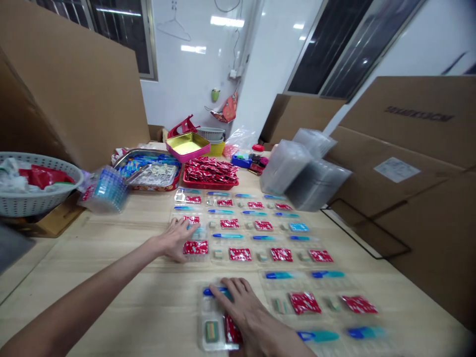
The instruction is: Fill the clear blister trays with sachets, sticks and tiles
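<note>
My left hand (175, 240) spans the left edge of a clear plastic tray in the grid, fingers curled over it beside a red printed packet (196, 247). Nearer to me, my right hand (243, 306) is closed over the right side of another clear plastic tray (207, 314). A blue pen (210, 292) lies along its top, a striped eraser-like block (211, 331) sits in the lower left compartment, and a red packet (231, 329) is partly under the hand. My right thumb is hidden. Rows of similar filled trays (263, 238) lie ahead and to the right.
At the back stand a red basket of red packets (211, 172), a metal tin (152, 173) with blue pens and small blocks, and stacked clear trays (284, 166). A grey basket (40, 193) is at left. Cardboard boxes (416, 198) border the right side.
</note>
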A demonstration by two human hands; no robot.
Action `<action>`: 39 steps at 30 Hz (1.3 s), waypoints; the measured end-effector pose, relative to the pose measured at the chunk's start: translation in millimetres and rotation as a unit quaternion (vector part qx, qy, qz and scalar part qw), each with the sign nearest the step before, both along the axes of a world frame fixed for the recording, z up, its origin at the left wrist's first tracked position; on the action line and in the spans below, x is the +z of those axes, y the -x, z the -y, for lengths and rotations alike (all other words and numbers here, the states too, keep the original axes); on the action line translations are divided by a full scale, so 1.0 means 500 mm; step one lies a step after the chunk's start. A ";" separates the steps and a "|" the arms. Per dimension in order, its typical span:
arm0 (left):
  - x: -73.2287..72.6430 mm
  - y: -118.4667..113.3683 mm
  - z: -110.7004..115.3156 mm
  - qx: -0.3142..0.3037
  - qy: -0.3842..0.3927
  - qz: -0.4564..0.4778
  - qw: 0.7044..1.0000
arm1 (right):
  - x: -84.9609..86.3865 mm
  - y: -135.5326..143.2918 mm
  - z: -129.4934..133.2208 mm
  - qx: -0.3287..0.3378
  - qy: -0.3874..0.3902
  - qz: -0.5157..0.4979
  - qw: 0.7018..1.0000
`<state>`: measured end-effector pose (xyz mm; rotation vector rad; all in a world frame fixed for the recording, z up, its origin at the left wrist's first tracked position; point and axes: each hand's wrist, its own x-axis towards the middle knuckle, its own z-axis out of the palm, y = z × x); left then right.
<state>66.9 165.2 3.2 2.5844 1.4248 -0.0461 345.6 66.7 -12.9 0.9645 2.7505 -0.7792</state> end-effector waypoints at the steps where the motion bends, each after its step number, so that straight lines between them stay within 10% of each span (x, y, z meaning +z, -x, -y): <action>1: -0.006 0.001 -0.001 -0.004 0.007 -0.001 1.000 | 0.003 0.000 -0.001 0.010 0.005 -0.009 1.000; 8: -0.016 0.052 0.042 -0.034 0.014 -0.003 0.999 | 0.040 -0.029 -0.134 -0.103 -0.037 -0.107 0.988; 16: -0.003 0.141 0.124 -0.014 0.002 -0.004 1.000 | -0.012 -0.016 -0.284 -0.080 -0.059 0.026 0.995; 22: -0.008 0.161 0.144 -0.013 0.018 -0.001 1.000 | -0.009 0.004 -0.268 -0.048 -0.072 0.021 0.996; 30: -0.007 0.151 0.143 -0.020 0.019 0.001 1.000 | 0.107 0.003 -0.115 -0.035 -0.064 -0.042 0.996; 35: -0.011 0.119 0.148 -0.013 0.025 0.002 1.000 | 0.039 -0.004 0.002 -0.008 -0.004 -0.027 1.000; 39: -0.011 0.107 0.132 -0.014 0.048 0.024 0.998 | -0.014 -0.004 -0.005 0.002 0.002 -0.019 1.000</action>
